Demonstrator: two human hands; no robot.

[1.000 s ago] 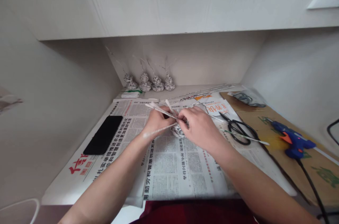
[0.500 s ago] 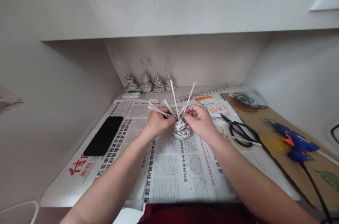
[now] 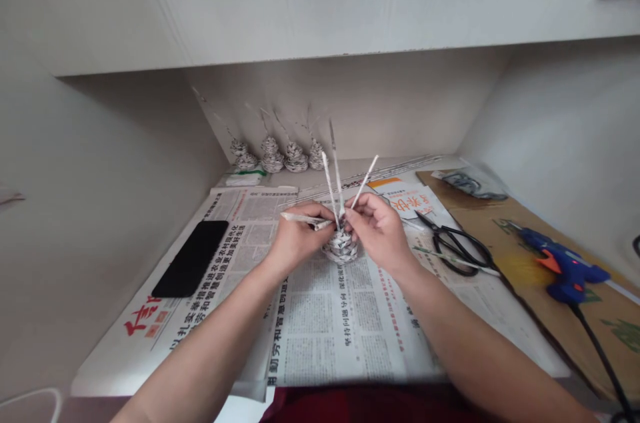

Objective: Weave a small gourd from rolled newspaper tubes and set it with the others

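A small gourd-shaped piece woven from rolled newspaper strips [image 3: 341, 248] stands on the newspaper in front of me, with several paper strips [image 3: 329, 184] sticking up and out of its top. My left hand [image 3: 303, 233] is closed at its left side, with paper strips between thumb and fingers pointing left. On the other side, my right hand [image 3: 377, 226] pinches a strip close to the top of the weave. The fingers partly hide where the strips cross.
Several finished-looking woven gourds [image 3: 296, 158] line the back wall. A black phone [image 3: 193, 258] lies left. To the right are black-handled scissors [image 3: 457, 246], a blue glue gun [image 3: 567, 270] on cardboard [image 3: 540, 303], and a plastic bag [image 3: 470, 184]. Long paper sticks [image 3: 400, 170] lie behind.
One strip now stands upright at the middle of the top, and the strips by my left hand lie lower. My right fingers have shifted slightly. The view has moved a little.
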